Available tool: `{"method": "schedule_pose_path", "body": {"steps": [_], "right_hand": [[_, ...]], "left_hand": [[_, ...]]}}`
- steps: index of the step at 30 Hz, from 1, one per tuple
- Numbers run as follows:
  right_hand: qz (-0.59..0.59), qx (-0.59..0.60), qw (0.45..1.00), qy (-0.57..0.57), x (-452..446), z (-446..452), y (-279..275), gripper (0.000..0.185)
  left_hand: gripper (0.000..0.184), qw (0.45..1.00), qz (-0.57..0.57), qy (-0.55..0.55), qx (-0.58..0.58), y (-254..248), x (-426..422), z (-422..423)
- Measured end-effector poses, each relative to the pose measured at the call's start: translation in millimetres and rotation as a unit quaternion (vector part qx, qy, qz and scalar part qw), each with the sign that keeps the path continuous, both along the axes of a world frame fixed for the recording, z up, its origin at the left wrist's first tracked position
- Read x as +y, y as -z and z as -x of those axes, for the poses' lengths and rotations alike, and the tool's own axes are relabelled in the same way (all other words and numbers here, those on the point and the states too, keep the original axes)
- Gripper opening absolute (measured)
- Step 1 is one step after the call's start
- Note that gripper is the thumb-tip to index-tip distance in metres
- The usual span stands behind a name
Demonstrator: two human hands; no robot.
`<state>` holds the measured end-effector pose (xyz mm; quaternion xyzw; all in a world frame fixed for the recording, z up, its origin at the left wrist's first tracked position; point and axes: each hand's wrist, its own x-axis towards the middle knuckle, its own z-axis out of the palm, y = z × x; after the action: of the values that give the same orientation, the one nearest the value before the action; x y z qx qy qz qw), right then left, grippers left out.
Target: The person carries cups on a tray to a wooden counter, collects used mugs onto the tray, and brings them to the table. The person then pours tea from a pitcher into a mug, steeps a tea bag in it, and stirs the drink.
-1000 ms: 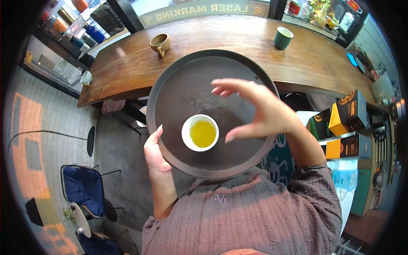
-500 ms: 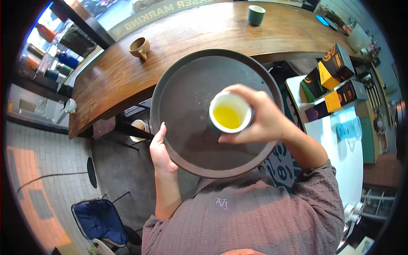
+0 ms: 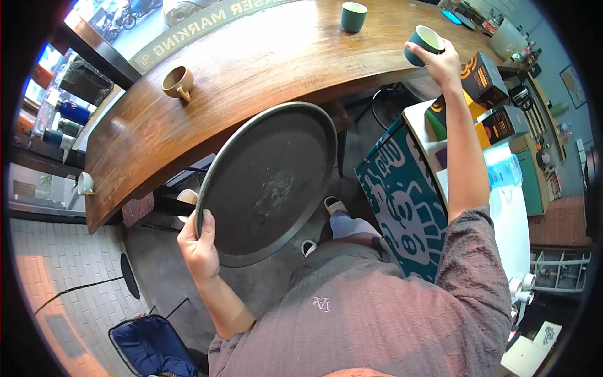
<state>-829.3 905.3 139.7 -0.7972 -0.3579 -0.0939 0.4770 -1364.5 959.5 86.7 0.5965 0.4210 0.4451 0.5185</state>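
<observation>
My left hand (image 3: 202, 246) grips the rim of a round dark serving tray (image 3: 270, 182), which hangs tilted below the counter edge with nothing standing on it. Pale smudges mark its surface. Out at the upper right, my right hand (image 3: 443, 63) is closed around a dark green cup (image 3: 424, 45) with a pale inside. The cup tilts slightly, at the front edge of the wooden counter (image 3: 264, 69); whether its base touches the wood I cannot tell. A second green cup (image 3: 353, 17) stands upright farther back on the counter.
A brown mug (image 3: 178, 83) sits on the counter's left half, and a small white cup (image 3: 85, 183) at its left end. Black-and-orange boxes (image 3: 482, 81) stand on a white table (image 3: 510, 226) at right. A blue-cushioned chair (image 3: 151, 345) is at lower left.
My right hand has carried the green cup from over the tray up and right to the counter edge. My left hand has lowered the tray leftward and tipped it.
</observation>
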Motion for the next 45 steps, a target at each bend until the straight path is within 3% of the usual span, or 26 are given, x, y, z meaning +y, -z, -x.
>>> {"method": "schedule_pose_path", "body": {"steps": [9,16,26,28,29,30,32,33,34,37,40,41,43,45], "right_hand": [[-0.008,-0.022,0.989,0.145,93.4,-198.5,62.6,0.070],[0.012,0.047,0.973,0.227,124.8,-263.5,73.0,0.076],[0.042,0.049,0.957,0.282,122.9,-311.5,70.7,0.079],[0.014,0.074,0.960,0.269,122.7,-325.9,76.0,0.091],[-0.005,0.057,0.959,0.276,125.0,-329.5,78.9,0.088],[0.000,0.079,0.973,0.215,121.8,-334.3,76.5,0.084],[0.013,0.042,0.978,0.203,124.4,-345.4,82.7,0.093],[0.085,0.011,0.952,0.294,127.6,-339.9,78.4,0.122],[0.084,0.036,0.944,0.318,126.4,-303.9,64.9,0.139],[-0.029,-0.061,0.950,0.304,118.7,-235.8,41.8,0.129],[-0.289,-0.025,0.949,0.124,117.0,-108.7,13.0,0.082],[-0.294,-0.022,0.949,0.115,115.3,-73.1,9.1,0.082],[-0.321,-0.043,0.943,-0.073,112.7,-3.9,11.2,0.043],[-0.345,0.000,0.916,-0.204,112.8,75.0,25.7,0.019]], "left_hand": [[0.026,0.986,-0.131,0.013,0.106,-21.9,16.4,-50.9],[0.027,0.984,-0.099,0.076,0.130,-31.4,29.1,-92.1],[0.030,0.986,-0.056,0.066,0.144,-31.0,29.1,-118.4],[0.030,0.985,-0.043,0.056,0.159,-36.9,29.3,-120.0],[0.030,0.985,-0.044,0.052,0.159,-38.1,28.3,-121.3],[0.030,0.985,-0.045,0.047,0.159,-39.0,26.3,-121.2],[0.028,0.990,-0.013,0.040,0.138,-38.8,22.0,-114.1],[0.027,0.990,-0.015,0.031,0.139,-37.6,18.6,-109.0],[0.027,0.990,-0.018,0.023,0.139,-35.8,14.6,-103.5],[0.026,0.992,-0.011,-0.011,0.129,-32.4,1.1,-79.5],[0.026,0.991,0.000,-0.071,0.116,-28.0,-21.3,-45.4],[0.026,0.992,-0.005,-0.089,0.092,-28.0,-29.2,-34.5],[0.027,0.989,-0.014,-0.128,0.078,-24.8,-46.7,-3.0],[0.029,0.984,-0.021,-0.168,0.064,-18.4,-68.1,34.2]]}}
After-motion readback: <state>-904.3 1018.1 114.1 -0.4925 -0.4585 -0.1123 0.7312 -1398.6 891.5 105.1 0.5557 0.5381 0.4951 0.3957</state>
